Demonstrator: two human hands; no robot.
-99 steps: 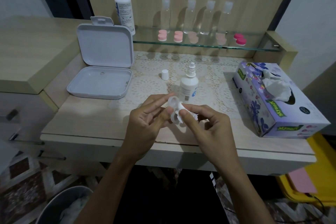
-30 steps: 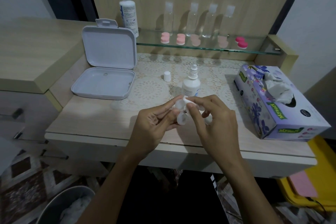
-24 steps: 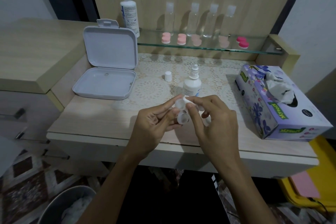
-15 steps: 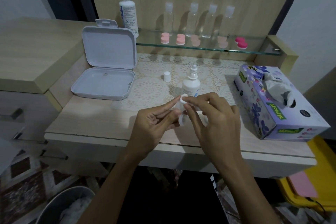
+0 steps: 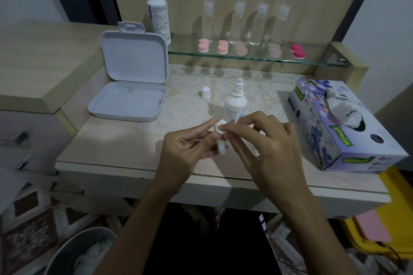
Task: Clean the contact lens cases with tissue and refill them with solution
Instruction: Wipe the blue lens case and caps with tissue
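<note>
Small white plastic two-well contact lens case [image 5: 221, 138]: being held above the bench [image 5: 116, 147] front edge, left hand [image 5: 185, 152] pinching it. Right hand [image 5: 266, 143] is pressing a white tissue wad [image 5: 221, 127] into the upper well. Step: wiping. Next, likely: uncapped white solution bottle [image 5: 235, 105] just behind.

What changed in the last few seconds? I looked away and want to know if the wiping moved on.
The right hand shifted its tissue wad up to the upper well of the lens case; earlier it worked lower. The left hand keeps gripping the case. The open solution bottle, its cap, the white box and the tissue box stayed put.
</note>
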